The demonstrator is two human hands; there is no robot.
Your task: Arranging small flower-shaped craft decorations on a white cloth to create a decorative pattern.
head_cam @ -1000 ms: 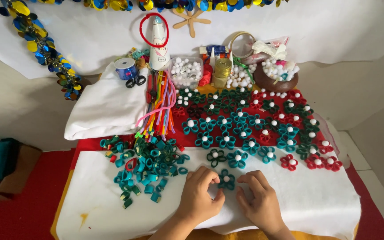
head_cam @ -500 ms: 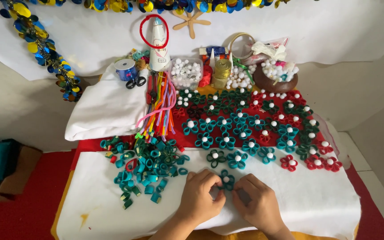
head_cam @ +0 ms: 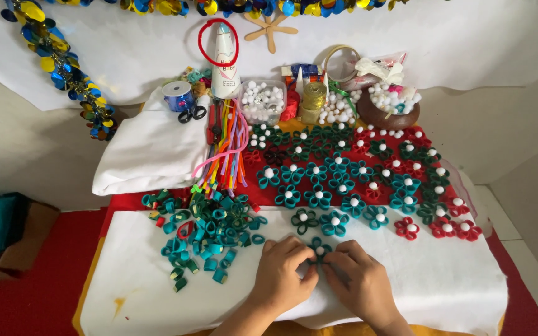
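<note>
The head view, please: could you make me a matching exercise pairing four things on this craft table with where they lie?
Things:
1. scissors
2. pipe cleaners
3. loose loops
4. brown bowl

Places:
A. far right, holding white pom-poms
B. left of the hands, in a heap
C. on the folded white cloth, beside a ribbon spool
D. centre, a bundle running toward the person

Pairs: 1-C, 2-D, 3-B, 4-A
</note>
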